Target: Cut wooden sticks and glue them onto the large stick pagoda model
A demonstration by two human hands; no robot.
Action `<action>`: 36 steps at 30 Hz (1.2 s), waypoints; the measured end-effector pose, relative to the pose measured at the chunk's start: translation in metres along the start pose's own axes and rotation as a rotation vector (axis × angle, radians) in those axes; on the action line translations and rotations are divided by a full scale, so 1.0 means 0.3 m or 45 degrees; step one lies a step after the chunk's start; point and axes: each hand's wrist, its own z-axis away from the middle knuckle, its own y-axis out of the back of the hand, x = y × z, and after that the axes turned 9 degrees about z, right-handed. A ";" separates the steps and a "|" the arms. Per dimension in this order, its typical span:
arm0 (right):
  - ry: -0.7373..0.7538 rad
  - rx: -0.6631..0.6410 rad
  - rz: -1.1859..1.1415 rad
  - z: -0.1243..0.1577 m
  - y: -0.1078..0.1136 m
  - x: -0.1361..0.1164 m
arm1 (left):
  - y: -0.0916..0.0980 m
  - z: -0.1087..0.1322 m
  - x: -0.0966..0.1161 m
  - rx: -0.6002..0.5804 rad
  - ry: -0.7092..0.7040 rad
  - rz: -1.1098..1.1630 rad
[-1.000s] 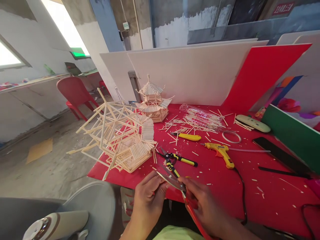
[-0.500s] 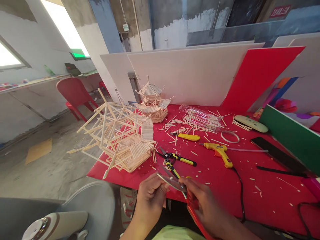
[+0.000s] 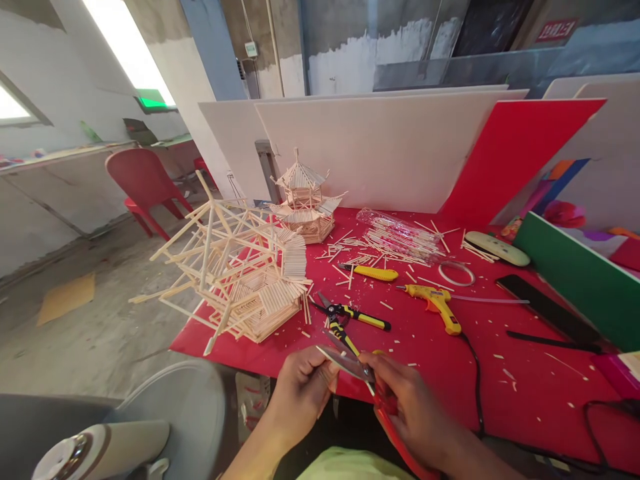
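My right hand (image 3: 410, 410) is closed round the red handles of a pair of scissors (image 3: 350, 365), whose metal blades point left toward my left hand (image 3: 303, 390). The left hand's fingers are pinched together right at the blade tips, on something too small to make out. Both hands hover at the near edge of the red table (image 3: 450, 360). Just beyond them lie yellow-and-black snips (image 3: 345, 317).
A large wooden-stick model (image 3: 240, 273) sits at the table's left corner, a smaller stick pagoda (image 3: 305, 200) behind it. A yellow utility knife (image 3: 373, 272), yellow glue gun (image 3: 437, 303) with black cord, tape ring (image 3: 456, 272), bagged sticks (image 3: 400, 237) and scraps are spread about. A fan (image 3: 150, 427) stands bottom left.
The hands and scissors stay almost in place near the table edge; the left fingers have curled a little tighter at the blade tips. The view has shifted slightly.
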 end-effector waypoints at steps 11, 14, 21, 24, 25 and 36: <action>-0.515 0.187 0.235 0.024 0.140 0.124 | 0.019 -0.035 -0.039 0.417 -0.089 0.217; -0.798 0.154 0.647 0.025 0.151 0.202 | 0.022 -0.031 -0.048 0.361 0.032 0.287; -0.727 0.124 1.275 0.002 0.159 0.216 | 0.034 -0.026 -0.052 0.357 0.108 0.406; -0.449 0.305 1.188 -0.071 0.117 0.114 | 0.046 -0.026 -0.066 0.379 0.099 0.387; -0.320 0.273 1.089 -0.103 0.092 0.079 | 0.049 -0.026 -0.070 0.381 0.098 0.375; -0.382 -0.110 0.930 -0.266 -0.033 0.026 | 0.107 -0.024 -0.083 0.406 -0.004 0.296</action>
